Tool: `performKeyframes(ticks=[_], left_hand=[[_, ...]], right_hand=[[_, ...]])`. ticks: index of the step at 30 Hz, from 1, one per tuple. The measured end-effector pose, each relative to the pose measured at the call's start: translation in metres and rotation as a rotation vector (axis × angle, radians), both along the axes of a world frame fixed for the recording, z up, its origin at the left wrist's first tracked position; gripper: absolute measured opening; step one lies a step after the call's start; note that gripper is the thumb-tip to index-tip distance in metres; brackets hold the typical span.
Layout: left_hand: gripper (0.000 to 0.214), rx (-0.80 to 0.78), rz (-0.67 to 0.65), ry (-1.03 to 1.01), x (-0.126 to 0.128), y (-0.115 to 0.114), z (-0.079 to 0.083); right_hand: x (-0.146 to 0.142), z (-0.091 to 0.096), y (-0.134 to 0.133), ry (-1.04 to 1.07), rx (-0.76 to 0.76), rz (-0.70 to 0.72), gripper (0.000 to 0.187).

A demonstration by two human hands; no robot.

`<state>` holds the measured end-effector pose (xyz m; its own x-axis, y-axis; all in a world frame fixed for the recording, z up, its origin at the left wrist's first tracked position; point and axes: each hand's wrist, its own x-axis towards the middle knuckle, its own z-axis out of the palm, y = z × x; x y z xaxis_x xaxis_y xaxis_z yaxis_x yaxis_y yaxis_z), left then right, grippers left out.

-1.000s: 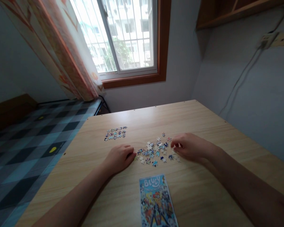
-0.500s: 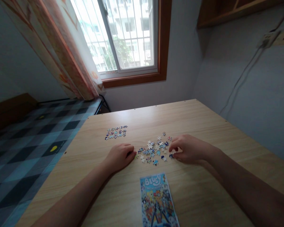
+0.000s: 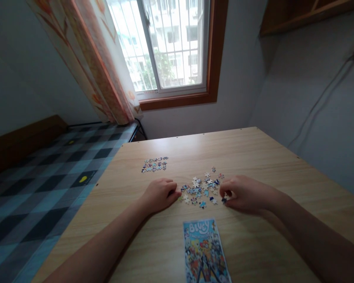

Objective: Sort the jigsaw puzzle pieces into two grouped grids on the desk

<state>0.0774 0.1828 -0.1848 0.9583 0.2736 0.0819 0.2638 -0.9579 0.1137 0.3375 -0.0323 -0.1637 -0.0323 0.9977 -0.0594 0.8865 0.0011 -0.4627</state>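
Surface (image 3: 250, 157) of pale wood carried scattered puzzle pieces (image 3: 196, 191) across its middle.

A printed Bluey card (image 3: 205, 251) lay flat on the near side, apart from the pieces. The left hand (image 3: 162, 194) sat at the spread's left edge, loosely curled and half open, with no piece visible in its hold. The right hand (image 3: 222, 195) stood at the right edge, thumb and forefinger bent nearly together; whether they gripped the dark piece (image 3: 224, 200) at their tips could not be told. Far left, the arranged pieces (image 3: 154, 165) lay in close rows. The dark piece looked thin, so a loose pinch could let it slip, and a broad sideways sweep of fingers could push its neighbours about.
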Motion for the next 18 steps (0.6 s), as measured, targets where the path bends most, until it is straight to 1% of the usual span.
performKeyframes(ticks=[3,5,8,10,13,16,18], left_hand=[[0.033,0.0,-0.005,-0.007,0.0,0.0,0.0],[0.033,-0.001,-0.013,-0.006,0.0,0.0,0.0],[0.033,0.003,-0.012,0.0,0.0,0.0,0.0],[0.034,0.012,-0.005,0.003,0.0,0.0,0.0],[0.034,0.022,-0.007,0.001,0.0,0.0,-0.001],[0.035,0.02,-0.017,0.001,-0.001,0.0,-0.002],[0.036,0.02,-0.014,-0.005,0.0,-0.001,-0.003]], right_hand=[[0.003,-0.001,-0.001,0.036,-0.015,-0.024,0.01],[0.006,-0.002,-0.001,0.082,-0.036,-0.012,0.008],[0.012,-0.003,0.0,0.204,-0.074,0.024,0.007],[0.016,-0.005,0.003,0.297,-0.072,0.034,0.007],[0.02,-0.013,0.009,0.411,0.036,-0.012,0.02],[0.021,-0.025,0.017,0.501,0.175,-0.125,0.03],[0.018,-0.031,0.02,0.54,0.237,-0.181,0.034]])
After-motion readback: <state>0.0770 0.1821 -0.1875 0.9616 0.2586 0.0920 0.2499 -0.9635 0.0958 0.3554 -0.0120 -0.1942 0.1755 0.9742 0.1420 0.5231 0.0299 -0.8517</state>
